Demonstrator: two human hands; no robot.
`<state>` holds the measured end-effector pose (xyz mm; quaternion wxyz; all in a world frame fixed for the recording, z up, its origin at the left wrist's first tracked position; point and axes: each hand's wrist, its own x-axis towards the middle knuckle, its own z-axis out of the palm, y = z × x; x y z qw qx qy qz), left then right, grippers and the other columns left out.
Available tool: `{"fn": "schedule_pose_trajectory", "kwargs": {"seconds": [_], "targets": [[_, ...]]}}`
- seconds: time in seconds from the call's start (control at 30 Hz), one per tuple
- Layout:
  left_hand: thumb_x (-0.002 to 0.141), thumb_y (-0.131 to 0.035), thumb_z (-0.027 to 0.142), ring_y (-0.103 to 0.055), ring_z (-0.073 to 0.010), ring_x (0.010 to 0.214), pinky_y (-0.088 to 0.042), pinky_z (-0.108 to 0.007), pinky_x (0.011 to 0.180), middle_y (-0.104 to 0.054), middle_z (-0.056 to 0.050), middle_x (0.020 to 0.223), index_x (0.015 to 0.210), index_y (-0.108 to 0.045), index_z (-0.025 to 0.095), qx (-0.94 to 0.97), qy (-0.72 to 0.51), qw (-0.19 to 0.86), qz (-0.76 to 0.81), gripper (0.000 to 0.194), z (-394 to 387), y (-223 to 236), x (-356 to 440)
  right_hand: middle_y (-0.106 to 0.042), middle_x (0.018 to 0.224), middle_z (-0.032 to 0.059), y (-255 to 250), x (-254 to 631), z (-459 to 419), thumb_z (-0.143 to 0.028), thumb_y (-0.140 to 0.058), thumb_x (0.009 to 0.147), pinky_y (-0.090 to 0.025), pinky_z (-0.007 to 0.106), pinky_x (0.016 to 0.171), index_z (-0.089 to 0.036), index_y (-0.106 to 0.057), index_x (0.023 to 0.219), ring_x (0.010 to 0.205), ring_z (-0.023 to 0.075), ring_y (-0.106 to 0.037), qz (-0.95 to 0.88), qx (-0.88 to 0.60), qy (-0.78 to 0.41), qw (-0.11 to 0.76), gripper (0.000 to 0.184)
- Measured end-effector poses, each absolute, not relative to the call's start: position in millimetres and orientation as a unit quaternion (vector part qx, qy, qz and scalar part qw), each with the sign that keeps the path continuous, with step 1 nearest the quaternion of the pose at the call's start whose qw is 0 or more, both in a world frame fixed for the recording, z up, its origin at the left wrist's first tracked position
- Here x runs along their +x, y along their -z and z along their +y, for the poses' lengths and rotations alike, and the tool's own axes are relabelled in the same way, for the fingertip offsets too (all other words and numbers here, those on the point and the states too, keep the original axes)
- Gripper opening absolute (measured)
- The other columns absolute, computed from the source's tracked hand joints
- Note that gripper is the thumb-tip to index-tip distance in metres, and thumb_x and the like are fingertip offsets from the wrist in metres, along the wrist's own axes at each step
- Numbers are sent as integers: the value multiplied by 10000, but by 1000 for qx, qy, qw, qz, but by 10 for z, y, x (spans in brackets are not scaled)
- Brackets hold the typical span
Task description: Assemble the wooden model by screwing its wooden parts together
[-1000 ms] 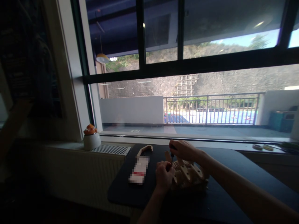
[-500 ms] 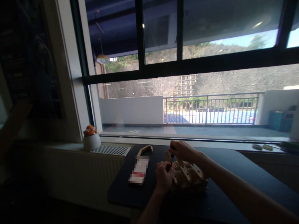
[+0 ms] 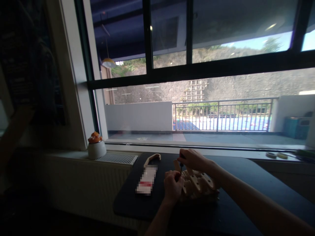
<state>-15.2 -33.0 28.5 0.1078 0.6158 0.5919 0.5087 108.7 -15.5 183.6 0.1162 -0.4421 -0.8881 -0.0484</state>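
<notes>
My right hand (image 3: 194,159) is closed around the dark handle of a screwdriver (image 3: 181,165), whose shaft points down. Below it, my left hand (image 3: 171,185) has its fingers pinched near the screwdriver's tip, at the left side of a wooden assembly (image 3: 195,182). What those fingers hold is hidden. The assembly is of pale wood, with several rounded upright pieces that have dark holes or screw heads. It rests on a dark table (image 3: 133,200). A flat wooden piece (image 3: 176,165) sticks up just left of the screwdriver.
Left of my hands lie a curved wooden piece (image 3: 152,158) and a blurred-out pale rectangular item (image 3: 147,180) with a red band. A white jar with an orange top (image 3: 96,147) stands on the sill beside a radiator grille (image 3: 118,158). Tape rolls (image 3: 271,154) lie on the sill at right.
Almost nothing differs. Both hands stay in the same place, with the screwdriver still upright between them.
</notes>
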Motion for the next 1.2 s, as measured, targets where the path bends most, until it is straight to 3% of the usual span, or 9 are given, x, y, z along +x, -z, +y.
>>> {"fn": "schedule_pose_trajectory", "kwargs": {"seconds": [0.2, 0.4, 0.67, 0.77, 0.9, 1.0, 1.2], "targets": [[788, -587, 207, -549, -216, 867, -431, -307, 789, -637, -62, 819, 802, -676, 161, 615, -509, 105, 593, 101, -330, -273, -149, -678, 794, 25, -1888, 1133, -152, -307, -553, 862, -385, 266, 601, -192, -642, 965, 702, 151, -605, -896, -426, 58, 112, 179], [785, -594, 210, -547, -223, 872, -429, -319, 796, -644, -60, 806, 785, -674, 164, 615, -508, 107, 594, 93, -330, -294, -148, -643, 870, 20, -1869, 1108, -140, -416, -517, 908, -489, 339, 703, -152, -616, 951, 741, 142, -604, -883, -454, 68, 99, 285], [788, -577, 211, -550, -223, 868, -434, -323, 796, -640, -66, 813, 791, -671, 163, 616, -508, 102, 594, 106, -321, -262, -130, -688, 813, 41, -1879, 1078, -188, -331, -527, 865, -339, 236, 570, -197, -635, 920, 683, 139, -594, -899, -420, 39, 119, 180], [763, -596, 219, -558, -229, 874, -436, -323, 803, -642, -64, 808, 788, -680, 162, 614, -514, 126, 585, 104, -326, -291, -170, -689, 804, 59, -1840, 1106, -142, -345, -514, 868, -328, 243, 567, -175, -637, 889, 689, 153, -594, -890, -434, 34, 133, 211], [807, -530, 246, -615, -194, 820, -467, -278, 749, -681, -70, 871, 946, -668, 146, 595, -534, 201, 567, 220, -300, -358, -379, -679, 755, 49, -1785, 1149, -78, -365, -516, 858, -311, 247, 554, -182, -638, 856, 654, 153, -579, -883, -444, 32, 149, 220], [843, -451, 217, -620, -199, 947, -448, -281, 848, -690, -110, 995, 951, -668, 125, 560, -542, 184, 598, 259, -269, -376, -511, -674, 749, 45, -1729, 1165, -52, -361, -508, 859, -308, 248, 554, -187, -619, 878, 640, 151, -565, -881, -443, 29, 162, 207], [805, -546, 254, -638, -251, 963, -434, -340, 883, -725, -103, 984, 966, -697, 189, 577, -487, 175, 632, 230, -241, -279, -411, -663, 741, 37, -1629, 1133, -100, -343, -474, 877, -296, 252, 550, -200, -571, 898, 616, 149, -543, -882, -436, 22, 179, 174]]}}
